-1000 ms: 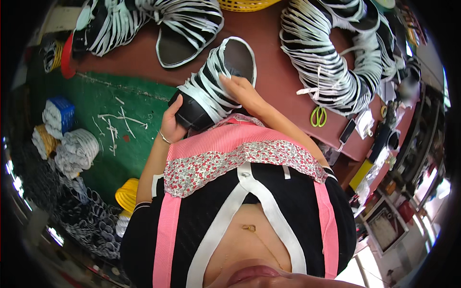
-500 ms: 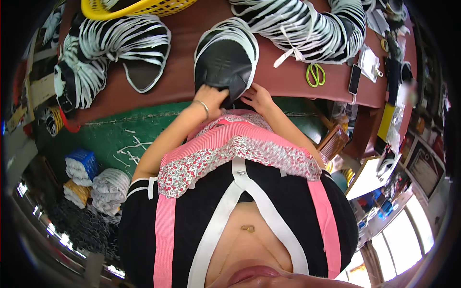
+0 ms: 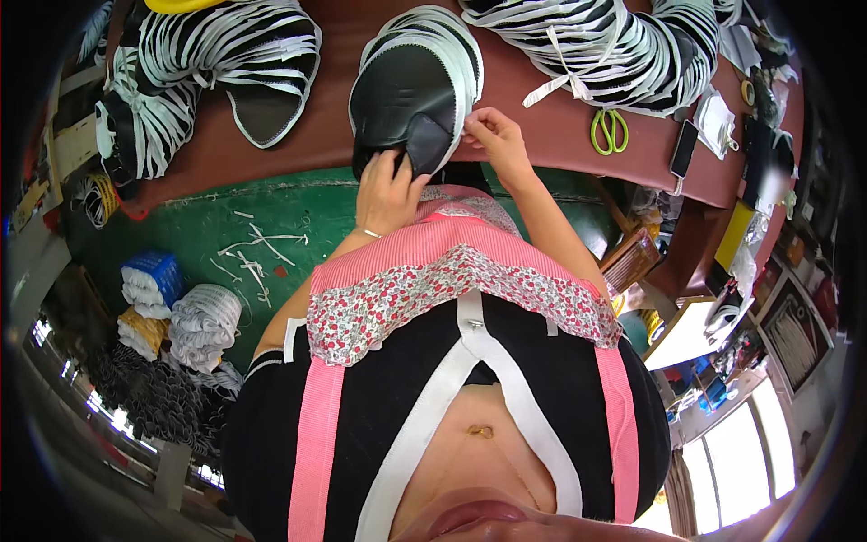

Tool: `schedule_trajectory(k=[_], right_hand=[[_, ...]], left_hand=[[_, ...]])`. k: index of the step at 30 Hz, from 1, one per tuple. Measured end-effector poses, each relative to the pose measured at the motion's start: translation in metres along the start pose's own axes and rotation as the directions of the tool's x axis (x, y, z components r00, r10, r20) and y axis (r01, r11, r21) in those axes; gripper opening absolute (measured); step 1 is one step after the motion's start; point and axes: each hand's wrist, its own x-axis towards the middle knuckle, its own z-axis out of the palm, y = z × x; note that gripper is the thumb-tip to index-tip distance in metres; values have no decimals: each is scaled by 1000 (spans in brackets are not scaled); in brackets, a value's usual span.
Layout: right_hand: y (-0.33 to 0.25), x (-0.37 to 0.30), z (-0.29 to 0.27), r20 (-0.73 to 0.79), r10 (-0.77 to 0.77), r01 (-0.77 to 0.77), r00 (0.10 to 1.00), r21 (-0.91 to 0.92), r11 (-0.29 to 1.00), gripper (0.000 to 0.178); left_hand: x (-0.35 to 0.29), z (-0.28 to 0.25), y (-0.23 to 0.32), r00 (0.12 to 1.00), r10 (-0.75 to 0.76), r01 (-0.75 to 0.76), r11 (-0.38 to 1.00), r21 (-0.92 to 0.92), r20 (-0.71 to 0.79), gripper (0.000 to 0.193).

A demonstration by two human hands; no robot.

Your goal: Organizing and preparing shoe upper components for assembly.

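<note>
1. So I've got a stack of black pieces with white edging (image 3: 404, 86) right in front of me, lying on the maroon tabletop (image 3: 551, 140) with its near end at the table's edge, just past my lap

2. My left hand (image 3: 388, 194) is clamped on that near end, fingers curled over it, right beside a small black flap (image 3: 426, 143) on the top piece

3. My right hand (image 3: 498, 146) is up at the right side of the stack, thumb and forefinger close together at the white edging; can't tell if there's anything pinched between them. The two hands are apart, with the near right part of the stack between them

4. Left of the stack there's a bent bundle of black-and-white pieces (image 3: 226, 54), with one dark rounded end sticking out toward me

5. Over on the right, a longer curved bundle (image 3: 623, 54) has a white tie (image 3: 564, 77) around it. Green-handled scissors (image 3: 610, 132) lie just below, then a phone (image 3: 685, 149) and some white paper (image 3: 713, 124) further right

6. Down left, thin white scraps (image 3: 262, 237) are scattered on a green surface (image 3: 312, 194), near a blue-and-white pack (image 3: 153, 280) and a whitish bundle (image 3: 206, 325)

7. My pink apron (image 3: 461, 230) comes up close to the stack's near end
</note>
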Motion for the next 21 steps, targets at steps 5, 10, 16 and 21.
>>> schedule_trajectory(k=[5,10,16,21], right_hand=[[-12,-7,19,19,38,-37,999,-42,998,16],[0,-5,23,50,36,-37,998,22,999,15],[-10,-11,24,26,45,-46,999,26,999,12],[-35,-37,54,254,-13,34,967,-78,996,10]], left_hand=[[-14,-31,0,990,-142,142,990,10,-7,33],[-36,-44,-21,827,-556,515,686,-515,86,40],[-48,-66,-20,619,-648,478,-138,-868,444,37],[-43,-33,1,597,-695,665,151,-731,400,30]])
